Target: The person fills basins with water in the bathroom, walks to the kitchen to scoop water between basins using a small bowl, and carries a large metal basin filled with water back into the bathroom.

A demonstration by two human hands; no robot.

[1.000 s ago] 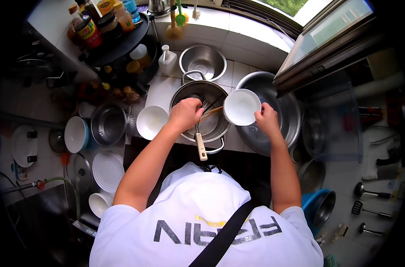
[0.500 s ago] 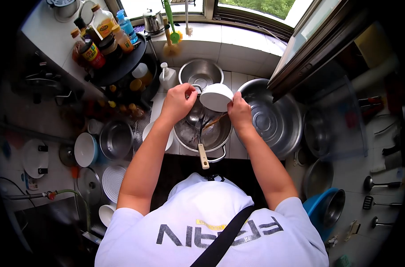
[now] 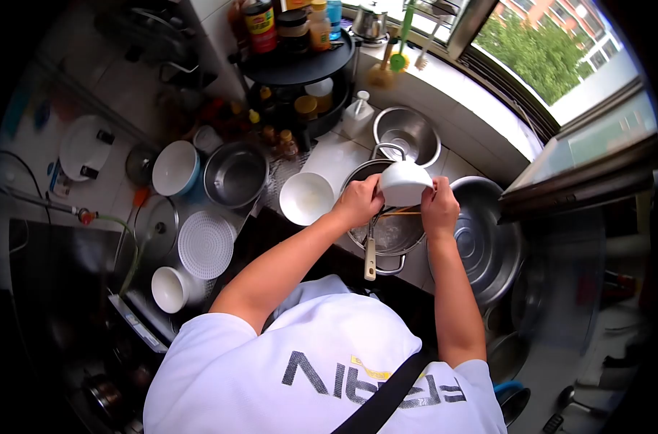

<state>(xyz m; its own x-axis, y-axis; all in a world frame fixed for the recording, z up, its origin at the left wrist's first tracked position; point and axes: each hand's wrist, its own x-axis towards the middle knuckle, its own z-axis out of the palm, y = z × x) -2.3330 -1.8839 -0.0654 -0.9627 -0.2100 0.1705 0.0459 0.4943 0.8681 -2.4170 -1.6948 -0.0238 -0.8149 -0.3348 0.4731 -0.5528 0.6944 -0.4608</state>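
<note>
Over a steel pot I hold a tilted white bowl between both hands. My left hand grips its left rim, fingers closed. My right hand pinches the right rim. Below the bowl, the pot holds what looks like water, with chopsticks and a beige-handled utensil whose handle hangs over the near rim. The bowl and my left hand hide part of the pot's inside. Left of the pot stands another white bowl.
A large steel basin sits to the right, a smaller steel basin behind the pot. A white pump bottle stands beside a black shelf of condiments. Leftward are a steel pan, a blue-sided bowl and a perforated white tray.
My view has turned toward the left, so the counter appears shifted right. My left hand, earlier by the bowl's left side, now grips its rim. The right hand keeps its hold.
</note>
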